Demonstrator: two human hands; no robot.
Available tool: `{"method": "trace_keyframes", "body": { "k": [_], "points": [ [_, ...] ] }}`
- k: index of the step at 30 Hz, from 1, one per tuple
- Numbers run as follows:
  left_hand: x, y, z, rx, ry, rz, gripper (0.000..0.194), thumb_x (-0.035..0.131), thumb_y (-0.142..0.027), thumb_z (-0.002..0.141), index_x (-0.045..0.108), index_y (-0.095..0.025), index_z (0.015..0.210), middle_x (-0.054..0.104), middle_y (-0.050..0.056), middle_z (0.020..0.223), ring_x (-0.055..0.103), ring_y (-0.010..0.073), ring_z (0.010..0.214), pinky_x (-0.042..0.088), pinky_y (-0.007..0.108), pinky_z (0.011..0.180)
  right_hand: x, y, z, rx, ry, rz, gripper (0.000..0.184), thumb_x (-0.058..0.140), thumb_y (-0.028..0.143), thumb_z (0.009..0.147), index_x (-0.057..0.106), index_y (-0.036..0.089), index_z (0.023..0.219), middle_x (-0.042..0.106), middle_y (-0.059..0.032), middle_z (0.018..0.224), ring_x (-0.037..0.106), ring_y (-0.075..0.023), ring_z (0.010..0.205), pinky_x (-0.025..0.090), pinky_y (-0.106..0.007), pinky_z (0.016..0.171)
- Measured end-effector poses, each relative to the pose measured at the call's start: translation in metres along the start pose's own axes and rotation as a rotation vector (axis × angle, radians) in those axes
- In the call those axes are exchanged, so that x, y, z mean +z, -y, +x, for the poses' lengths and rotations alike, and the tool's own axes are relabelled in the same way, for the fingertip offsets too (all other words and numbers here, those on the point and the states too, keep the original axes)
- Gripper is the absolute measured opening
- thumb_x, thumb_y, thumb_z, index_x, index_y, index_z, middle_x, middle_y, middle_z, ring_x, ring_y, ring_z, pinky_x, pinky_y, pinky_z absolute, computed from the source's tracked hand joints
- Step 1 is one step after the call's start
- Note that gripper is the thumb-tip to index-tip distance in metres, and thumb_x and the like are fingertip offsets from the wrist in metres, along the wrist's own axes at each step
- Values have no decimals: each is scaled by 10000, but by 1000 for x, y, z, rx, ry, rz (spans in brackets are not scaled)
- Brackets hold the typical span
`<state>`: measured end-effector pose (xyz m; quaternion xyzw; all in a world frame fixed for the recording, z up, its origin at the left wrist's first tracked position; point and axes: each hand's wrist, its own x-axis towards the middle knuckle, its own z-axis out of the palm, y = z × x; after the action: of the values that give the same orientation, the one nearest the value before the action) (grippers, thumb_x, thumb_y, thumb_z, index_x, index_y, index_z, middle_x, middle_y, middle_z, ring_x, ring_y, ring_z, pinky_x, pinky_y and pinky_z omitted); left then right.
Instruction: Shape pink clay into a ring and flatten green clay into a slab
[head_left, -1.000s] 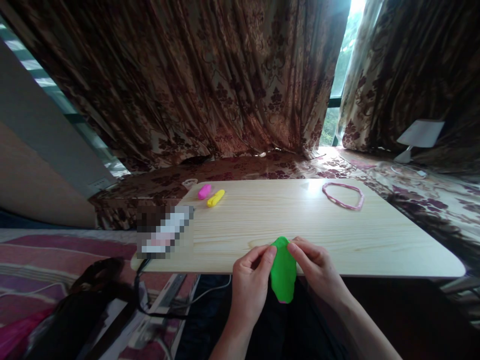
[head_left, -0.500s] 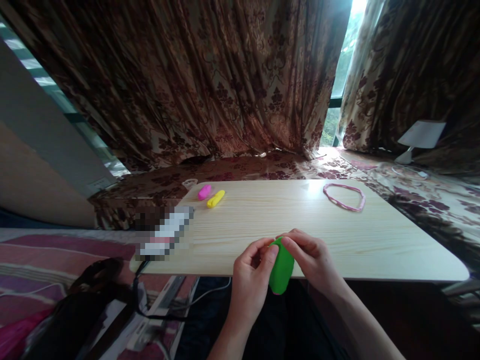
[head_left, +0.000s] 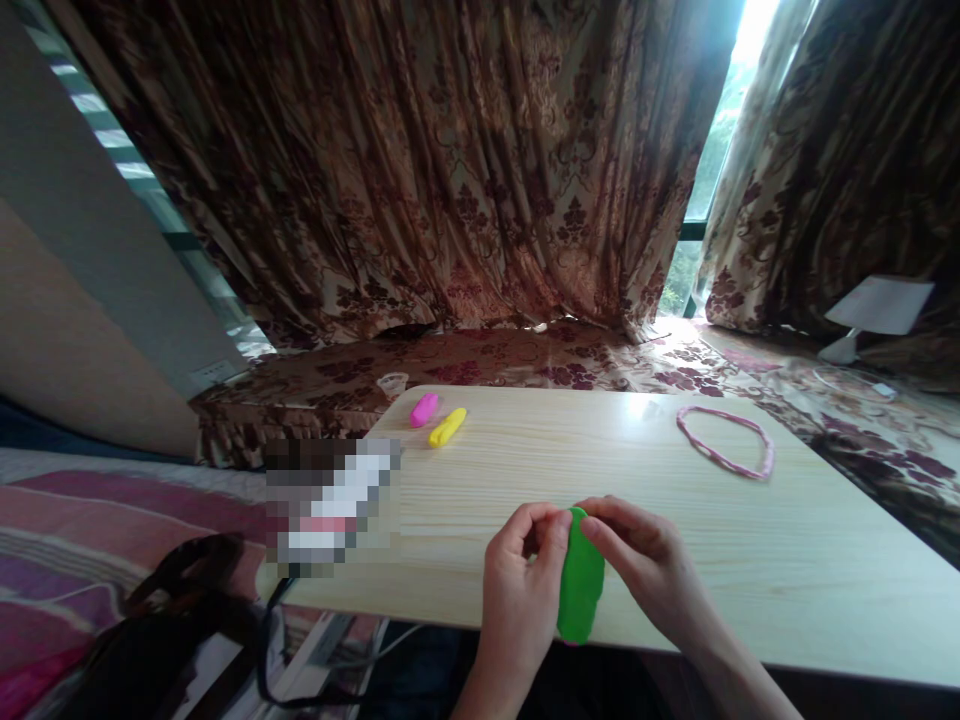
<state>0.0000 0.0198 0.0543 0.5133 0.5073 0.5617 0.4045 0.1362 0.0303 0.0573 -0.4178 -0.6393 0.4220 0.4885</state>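
A flat, elongated green piece of what looks like modelling clay (head_left: pixel 580 585) hangs between my hands at the table's near edge. My left hand (head_left: pixel 525 575) pinches its upper left edge between thumb and fingers. My right hand (head_left: pixel 649 555) is closed on its upper right edge, the thumb lying against the front. A sliver of pink shows at the bottom of the green piece; what lies behind it is hidden. Farther off on the table are a pink clay stick (head_left: pixel 424 410) and a yellow clay stick (head_left: pixel 448 427), side by side.
A twisted pink loop (head_left: pixel 726 442) lies at the right on the wooden table (head_left: pixel 540 450). At the left edge sits a pixelated object (head_left: pixel 337 505) with a black cord. A clear container (head_left: pixel 392 383) stands behind the table's far left corner, and a white lamp (head_left: pixel 879 305) stands far right.
The view has shifted, so the table and its things appear lower. Both hands still hold the green piece near its top, with only slight finger movement.
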Motion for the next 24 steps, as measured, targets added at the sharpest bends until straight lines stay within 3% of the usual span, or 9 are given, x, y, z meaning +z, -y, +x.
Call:
{"method": "trace_keyframes", "body": {
  "k": [5,11,16,20,24],
  "points": [
    [-1,5,15,-15,-21,-8,212,612,-378,791,652,-173,754,630,9,657,565,155,634,443,219,593,5,-6,12,42,11,9,211,576,356,845,675,173,809,629,-32,716,552,-165,690,446,-263,617],
    [-7,7,33,-49,-72,-27,223,608,-383,792,684,-174,776,669,25,699,599,170,667,467,221,607,10,-8,34,83,-19,39,182,606,334,828,706,183,834,623,-21,685,537,-151,655,432,-248,584],
    [-6,8,42,-120,10,-148,270,619,-393,778,707,-157,876,669,34,683,602,169,630,492,227,581,10,-16,46,101,-75,84,168,602,341,834,708,222,886,642,-16,750,567,-156,714,455,-239,626],
    [-6,14,44,-136,-45,-134,247,644,-384,760,721,-157,823,630,18,599,600,176,632,489,222,576,9,-23,46,138,-68,124,205,590,346,843,695,254,992,661,-23,864,593,-184,843,475,-256,728],
    [-9,18,42,-166,35,-167,256,640,-371,773,707,-164,908,675,32,721,602,165,662,488,217,608,8,-26,42,117,-39,102,186,586,337,844,717,233,926,638,-20,776,570,-174,748,464,-253,660]
  ]
}}
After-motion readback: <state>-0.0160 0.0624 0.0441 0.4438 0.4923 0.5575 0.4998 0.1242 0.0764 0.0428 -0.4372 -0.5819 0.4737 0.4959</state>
